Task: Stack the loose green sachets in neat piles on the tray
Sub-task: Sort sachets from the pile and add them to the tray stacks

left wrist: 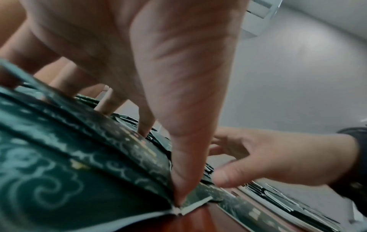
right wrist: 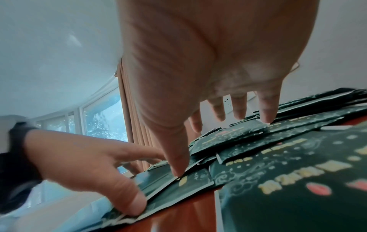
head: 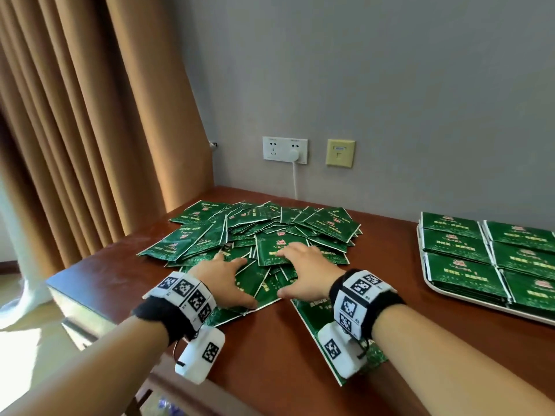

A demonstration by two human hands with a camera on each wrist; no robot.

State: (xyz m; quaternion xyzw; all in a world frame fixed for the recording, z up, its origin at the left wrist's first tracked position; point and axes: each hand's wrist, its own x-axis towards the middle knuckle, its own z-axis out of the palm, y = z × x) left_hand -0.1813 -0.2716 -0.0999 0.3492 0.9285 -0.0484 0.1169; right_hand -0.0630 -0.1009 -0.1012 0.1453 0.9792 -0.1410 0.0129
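Curtain: tan curtain (head: 90,121) hangs at the far left, beside the bench's left end.
Bench: reddish-brown bench (head: 270,349) stands against a grey wall (head: 360,70).
Loose sachets: a sprawling heap of green sachets (head: 240,232) lies on the left half of the bench, overlapping at all angles.
Left hand: left hand (head: 223,276) lies palm down on the near edge of the heap, fingers spread wide and fairly straight, holding nothing; in the left wrist view its thumb tip (left wrist: 179,199) presses on a sachet's corner.
Right hand: right hand (head: 303,273) lies palm down just beside the left one, fingers spread wide, fingertips (right wrist: 267,116) resting on the sachets, nothing gripped.
Near sachet: one long green sachet (head: 312,319) lies on the bench under the right wrist.
Wall fittings: white socket plate (head: 284,150) with a white plug and cord, and a yellowish plate (head: 340,153) to its right.
Tray: pale tray (head: 450,295) sits at the right, well apart from the heap, carrying stacked sachets (head: 462,271) in neat rows.
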